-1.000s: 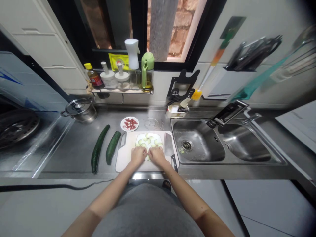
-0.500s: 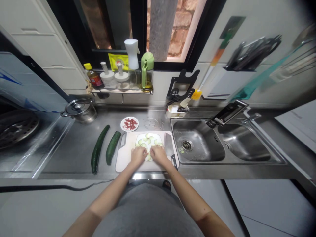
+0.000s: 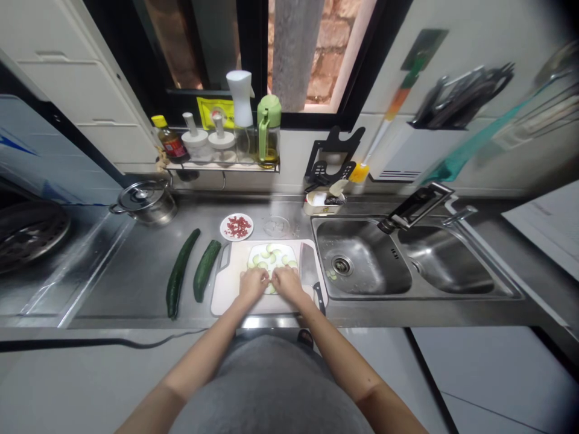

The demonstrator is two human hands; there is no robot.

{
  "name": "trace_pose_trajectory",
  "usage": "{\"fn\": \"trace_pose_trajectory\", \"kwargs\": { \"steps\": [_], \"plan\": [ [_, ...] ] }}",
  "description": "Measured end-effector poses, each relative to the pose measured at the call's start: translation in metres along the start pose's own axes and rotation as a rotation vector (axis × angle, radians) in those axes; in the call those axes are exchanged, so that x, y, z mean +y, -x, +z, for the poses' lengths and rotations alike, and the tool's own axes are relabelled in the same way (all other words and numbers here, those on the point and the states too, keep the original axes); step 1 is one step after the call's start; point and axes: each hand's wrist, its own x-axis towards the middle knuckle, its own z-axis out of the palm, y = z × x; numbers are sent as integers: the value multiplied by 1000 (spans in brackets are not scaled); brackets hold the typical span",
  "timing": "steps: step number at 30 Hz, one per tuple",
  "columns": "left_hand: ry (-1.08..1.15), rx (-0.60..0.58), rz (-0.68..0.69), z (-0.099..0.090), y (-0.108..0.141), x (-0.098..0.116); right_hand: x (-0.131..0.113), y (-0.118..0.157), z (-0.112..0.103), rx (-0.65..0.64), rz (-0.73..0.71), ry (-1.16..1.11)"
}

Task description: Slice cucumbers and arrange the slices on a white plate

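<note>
A white plate (image 3: pixel 257 251) with several pale green cucumber slices (image 3: pixel 272 258) arranged on it lies on a white cutting board (image 3: pixel 226 295). Over the plate's near left part is my left hand (image 3: pixel 253 283), its fingers pinched together. My right hand (image 3: pixel 287 283) is close beside it with fingers also closed, the fingertips of both hands nearly meeting. Anything small between the fingers is too hidden to make out. A cleaver (image 3: pixel 309 265) with a black handle rests on the board's right side. Two dark green cucumbers (image 3: pixel 181 274) lie left of the board.
Behind the board is a small plate of chopped red pieces (image 3: pixel 237 227). A double sink (image 3: pixel 366 256) is at the right, a lidded pot (image 3: pixel 147 202) at the back left. Bottles and jars fill a wall rack (image 3: pixel 221 166). A small holder (image 3: pixel 323 208) stands behind the sink.
My right hand has moved slightly left, so the fingertips of both hands are closer together. My left hand has hardly moved.
</note>
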Motion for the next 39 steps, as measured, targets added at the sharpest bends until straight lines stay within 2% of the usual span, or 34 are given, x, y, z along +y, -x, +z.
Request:
{"fn": "trace_pose_trajectory", "kwargs": {
  "steps": [14,20,24,31,39],
  "plan": [
    [-17,-22,-12,-2,1,3,-1,-1,0,-36,11,-3],
    [50,-25,-38,-4,0,1,2,1,-5,-19,20,1],
    [119,7,-36,-7,1,-2,6,6,-13,47,35,-37],
    [184,91,-37,-18,1,-5,15,25,-28,249,69,-152],
    [229,138,-70,-22,0,-9,26,43,-38,351,70,-176]
  ]
}}
